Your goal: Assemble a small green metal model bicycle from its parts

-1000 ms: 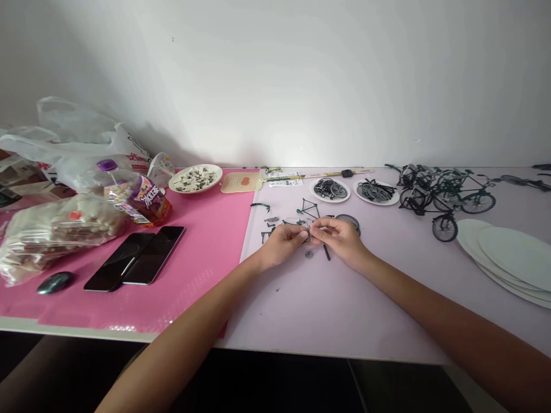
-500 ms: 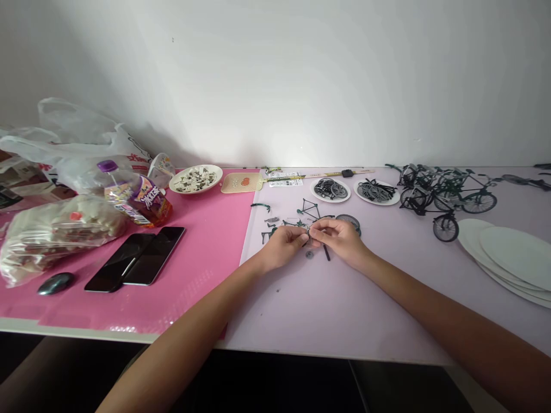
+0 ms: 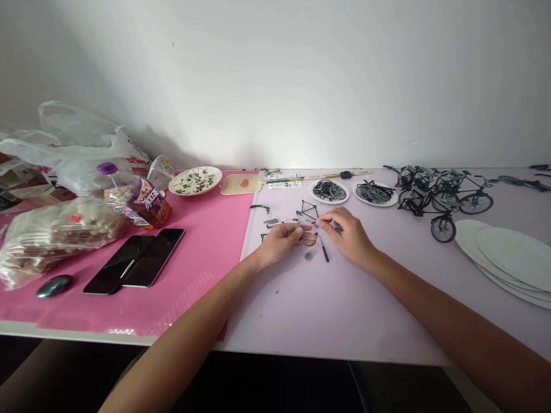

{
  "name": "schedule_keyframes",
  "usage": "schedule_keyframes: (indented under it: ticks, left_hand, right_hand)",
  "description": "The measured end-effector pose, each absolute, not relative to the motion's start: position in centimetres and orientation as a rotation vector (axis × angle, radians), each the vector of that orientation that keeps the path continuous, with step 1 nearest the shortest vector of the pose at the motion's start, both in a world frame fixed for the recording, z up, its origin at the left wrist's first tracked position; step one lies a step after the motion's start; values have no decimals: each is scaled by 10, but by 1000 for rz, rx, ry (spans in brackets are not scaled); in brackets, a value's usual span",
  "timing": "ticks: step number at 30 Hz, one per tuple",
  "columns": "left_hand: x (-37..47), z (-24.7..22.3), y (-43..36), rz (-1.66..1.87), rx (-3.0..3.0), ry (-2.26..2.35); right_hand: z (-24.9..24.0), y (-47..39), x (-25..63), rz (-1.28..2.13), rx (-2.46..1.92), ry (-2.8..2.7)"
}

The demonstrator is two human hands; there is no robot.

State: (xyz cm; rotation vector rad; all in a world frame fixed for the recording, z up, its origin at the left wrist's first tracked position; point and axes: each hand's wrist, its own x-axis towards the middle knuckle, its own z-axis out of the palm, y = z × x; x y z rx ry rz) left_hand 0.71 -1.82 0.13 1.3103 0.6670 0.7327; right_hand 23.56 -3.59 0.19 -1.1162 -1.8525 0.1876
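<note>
My left hand [image 3: 282, 242] is closed with its palm partly up, holding a small dark model-bicycle part [image 3: 305, 229] whose exact kind I cannot make out. Just to its right, my right hand [image 3: 348, 234] pinches its thumb and fingertips together; whatever they grip is too small to name. A small screwdriver [image 3: 324, 251] with a dark handle lies below the hands. Beside it is a small grey disc [image 3: 309, 256]. Beyond the fingers rests a dark green model bicycle frame [image 3: 309, 210], and more small parts [image 3: 272, 222] lie left of it.
Two plates hold black wheels [image 3: 329, 190] and dark parts [image 3: 375, 192]. Model bicycles [image 3: 447, 192] and stacked white plates [image 3: 512, 258] stand at right. On the pink side are two phones [image 3: 155, 257], a mouse [image 3: 55, 285], a bottle [image 3: 138, 198], bags [image 3: 64, 229] and a plate of pieces [image 3: 196, 181].
My hands have moved apart: the right one has drawn back a little to the right, and the left has turned more palm-up. The screwdriver now shows more fully.
</note>
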Motion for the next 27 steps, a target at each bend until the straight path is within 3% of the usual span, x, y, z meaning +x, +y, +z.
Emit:
schedule_keyframes:
  ticks: [10, 27]
  left_hand:
    - [4, 7, -17, 761, 1282, 657]
    - [2, 17, -19, 791, 1375, 801]
  right_hand:
    - [-5, -31, 241, 112, -1060, -2112]
    - [4, -37, 246, 285, -1093, -2329]
